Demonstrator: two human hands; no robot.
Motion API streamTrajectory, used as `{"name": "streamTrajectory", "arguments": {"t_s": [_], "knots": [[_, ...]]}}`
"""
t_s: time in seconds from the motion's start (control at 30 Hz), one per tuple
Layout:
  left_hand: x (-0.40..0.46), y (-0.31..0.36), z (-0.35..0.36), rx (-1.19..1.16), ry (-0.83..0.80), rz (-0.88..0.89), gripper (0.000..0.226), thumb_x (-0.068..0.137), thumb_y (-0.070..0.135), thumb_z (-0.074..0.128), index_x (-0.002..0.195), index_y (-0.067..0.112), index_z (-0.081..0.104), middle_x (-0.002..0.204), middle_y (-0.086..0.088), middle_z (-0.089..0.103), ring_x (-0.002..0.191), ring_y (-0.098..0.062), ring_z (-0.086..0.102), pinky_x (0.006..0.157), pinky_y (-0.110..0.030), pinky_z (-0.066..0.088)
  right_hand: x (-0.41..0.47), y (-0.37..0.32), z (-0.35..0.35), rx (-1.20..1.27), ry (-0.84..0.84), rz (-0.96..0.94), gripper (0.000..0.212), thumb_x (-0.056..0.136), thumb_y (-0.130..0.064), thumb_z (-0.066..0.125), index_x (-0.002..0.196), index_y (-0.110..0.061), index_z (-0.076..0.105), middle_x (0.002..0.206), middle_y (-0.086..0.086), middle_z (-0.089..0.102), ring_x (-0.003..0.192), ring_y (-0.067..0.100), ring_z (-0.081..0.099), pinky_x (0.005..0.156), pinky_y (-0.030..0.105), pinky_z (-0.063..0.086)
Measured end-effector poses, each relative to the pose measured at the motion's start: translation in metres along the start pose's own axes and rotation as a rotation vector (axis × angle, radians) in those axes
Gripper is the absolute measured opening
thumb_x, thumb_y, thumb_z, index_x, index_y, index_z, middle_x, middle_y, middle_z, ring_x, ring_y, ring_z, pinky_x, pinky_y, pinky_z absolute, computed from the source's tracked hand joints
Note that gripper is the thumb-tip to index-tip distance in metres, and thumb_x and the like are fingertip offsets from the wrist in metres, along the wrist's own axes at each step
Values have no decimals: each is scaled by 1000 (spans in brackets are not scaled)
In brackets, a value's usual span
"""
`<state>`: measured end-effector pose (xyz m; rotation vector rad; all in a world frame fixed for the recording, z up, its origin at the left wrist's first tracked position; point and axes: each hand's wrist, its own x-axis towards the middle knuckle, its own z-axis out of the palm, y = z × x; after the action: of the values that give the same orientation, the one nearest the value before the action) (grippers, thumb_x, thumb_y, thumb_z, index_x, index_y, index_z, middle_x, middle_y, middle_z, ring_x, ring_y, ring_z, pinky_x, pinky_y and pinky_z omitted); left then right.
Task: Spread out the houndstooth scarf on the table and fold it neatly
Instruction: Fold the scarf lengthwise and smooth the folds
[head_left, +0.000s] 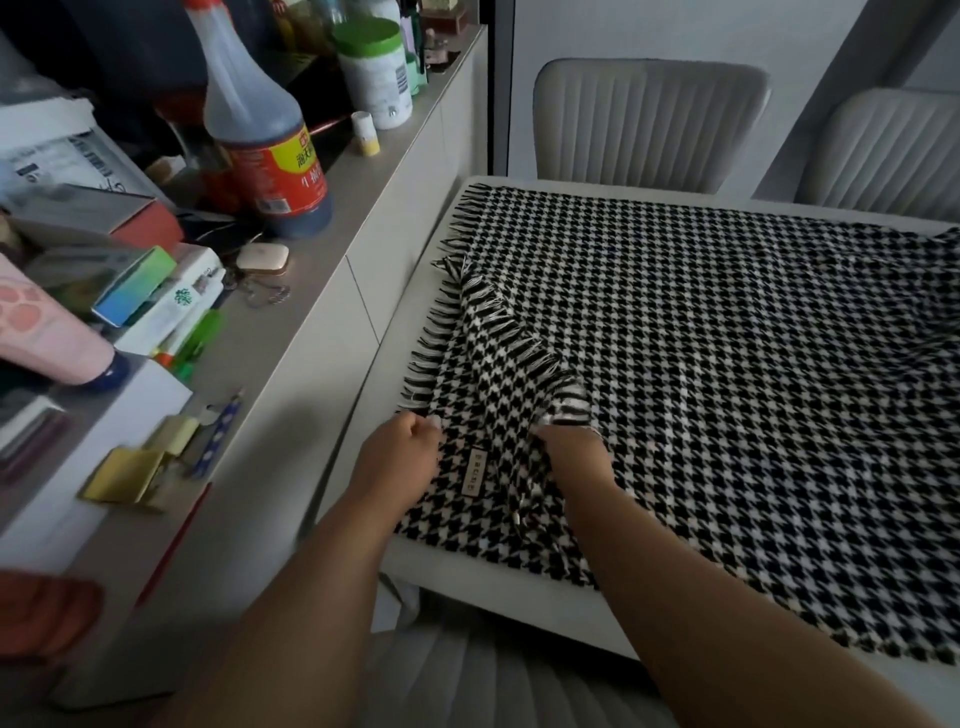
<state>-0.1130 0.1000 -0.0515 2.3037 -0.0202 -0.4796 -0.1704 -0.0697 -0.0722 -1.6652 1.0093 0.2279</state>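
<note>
The black-and-white houndstooth scarf (701, 353) lies spread over most of the white table (498, 577), its fringed end at the table's left side. One fringed corner is folded back over the cloth in a raised ridge. My left hand (400, 457) grips the scarf's near left edge by the fringe, fingers curled. My right hand (576, 457) pinches the folded-back fringed corner just right of a small woven label (476, 472).
A grey sideboard (291, 374) runs along the left, crowded with a large sauce bottle (260, 124), a green-lidded jar (375, 73), boxes, pens and sticky notes. Two pale padded chairs (649, 124) stand beyond the table's far edge.
</note>
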Motion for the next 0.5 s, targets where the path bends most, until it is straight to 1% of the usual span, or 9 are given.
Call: {"name": "streamTrajectory", "arguments": {"t_s": [0.07, 0.13, 0.2, 0.27, 0.3, 0.33, 0.4, 0.43, 0.5], "knots": [[2, -2, -9, -33, 61, 7, 37, 94, 42, 44, 96, 13, 66, 89, -8, 69, 84, -27, 66, 82, -45, 54, -17, -2, 16, -32, -97, -232, 25, 94, -28, 53, 102, -10, 69, 100, 10, 70, 84, 24, 64, 73, 27, 45], [6, -6, -18, -40, 135, 4, 35, 92, 40, 47, 91, 11, 67, 87, -10, 70, 82, -30, 65, 78, -44, 54, -37, -2, 37, -236, -330, -388, 26, 94, -34, 53, 93, -14, 69, 89, 8, 69, 73, 17, 59, 69, 27, 47], [9, -10, -26, -67, 167, -14, 35, 88, 41, 46, 84, 13, 67, 85, -11, 70, 81, -32, 64, 78, -43, 54, -48, 0, 54, -411, -544, -414, 22, 93, -36, 56, 81, -21, 66, 72, -3, 60, 64, 9, 52, 63, 23, 44], [11, -12, -31, -104, 178, -27, 42, 79, 46, 39, 83, 14, 66, 87, -12, 70, 84, -33, 66, 82, -47, 54, -50, 2, 60, -430, -621, -417, 23, 92, -36, 58, 79, -19, 66, 68, -5, 54, 63, 9, 50, 62, 23, 42], [9, -12, -32, -75, 164, -30, 45, 79, 47, 38, 88, 13, 67, 90, -12, 70, 87, -32, 65, 84, -45, 53, -50, 2, 58, -417, -613, -431, 24, 92, -37, 57, 80, -18, 66, 69, -5, 53, 63, 10, 49, 61, 24, 42], [7, -11, -33, -17, 138, -27, 45, 84, 46, 40, 95, 12, 67, 96, -11, 70, 91, -31, 64, 84, -40, 52, -48, 4, 55, -389, -577, -441, 26, 92, -39, 56, 79, -18, 64, 67, -4, 52, 61, 10, 48, 58, 24, 40], [5, -10, -29, 154, 55, 1, 37, 96, 39, 42, 108, 12, 65, 108, -7, 67, 97, -28, 60, 77, -31, 44, -41, 7, 45, -319, -433, -430, 32, 93, -42, 51, 79, -15, 62, 66, -2, 52, 56, 11, 45, 55, 24, 38], [4, -10, -27, 228, 3, 22, 33, 98, 36, 42, 110, 15, 64, 111, -4, 65, 97, -25, 60, 75, -29, 42, -38, 9, 40, -322, -347, -423, 35, 94, -43, 49, 81, -12, 61, 68, 0, 53, 56, 12, 44, 54, 25, 36], [2, -9, -21, 339, -107, 91, 26, 97, 34, 45, 108, 20, 65, 112, -2, 64, 88, -19, 60, 73, -29, 47, -30, 12, 31, -348, -207, -396, 38, 95, -44, 45, 78, -12, 56, 70, 3, 53, 57, 13, 44, 53, 25, 34]]}}
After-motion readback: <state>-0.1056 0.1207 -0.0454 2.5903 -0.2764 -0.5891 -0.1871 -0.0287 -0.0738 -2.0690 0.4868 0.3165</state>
